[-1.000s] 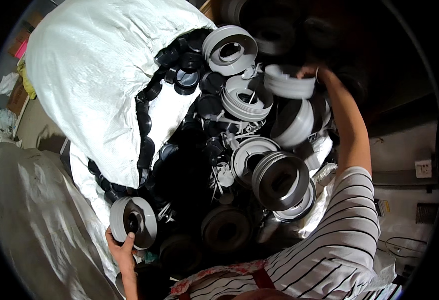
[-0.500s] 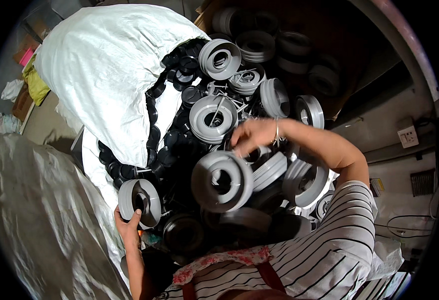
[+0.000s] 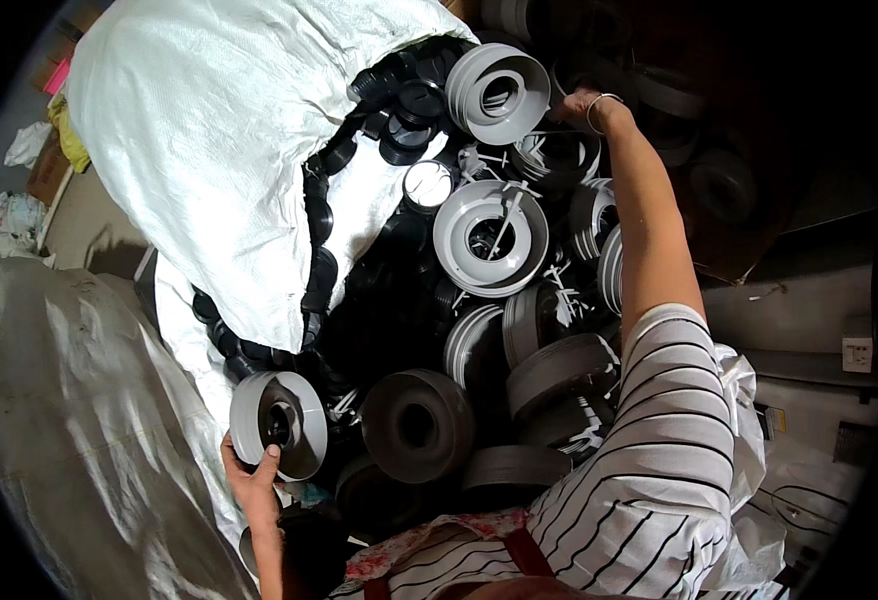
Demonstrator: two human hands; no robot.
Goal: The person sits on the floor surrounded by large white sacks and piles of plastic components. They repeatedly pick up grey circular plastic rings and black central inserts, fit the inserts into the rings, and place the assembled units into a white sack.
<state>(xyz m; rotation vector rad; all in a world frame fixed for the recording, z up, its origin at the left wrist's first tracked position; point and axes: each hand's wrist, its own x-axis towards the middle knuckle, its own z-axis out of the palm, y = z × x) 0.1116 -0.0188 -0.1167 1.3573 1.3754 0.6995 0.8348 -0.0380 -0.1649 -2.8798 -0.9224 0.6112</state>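
Note:
My left hand (image 3: pixel 254 480) grips a light grey plastic ring (image 3: pixel 244 418) at the near left, its thumb over the rim and the open side tilted to the right. At the far right my right arm is stretched out. My right hand (image 3: pixel 581 103) is at a dim grey ring (image 3: pixel 561 75) in the shadow; its fingers are partly hidden, and I cannot tell whether they grip it. Beside that hand stands a bright grey ring (image 3: pixel 499 93). Another grey ring (image 3: pixel 444 235), with a thin white plastic stem across its hole, lies on the heap between my hands.
A big white woven sack (image 3: pixel 189 150) spills black round caps (image 3: pixel 421 100) at the left and middle. More grey rings (image 3: pixel 419 425) lie in shadow near my body. Loose white plastic stems (image 3: pixel 564 290) lie among them. A wall socket (image 3: pixel 857 354) is at the right.
My right hand has moved from the middle of the heap to the far right, and the arm has straightened. My left hand still holds its ring. The view has shifted.

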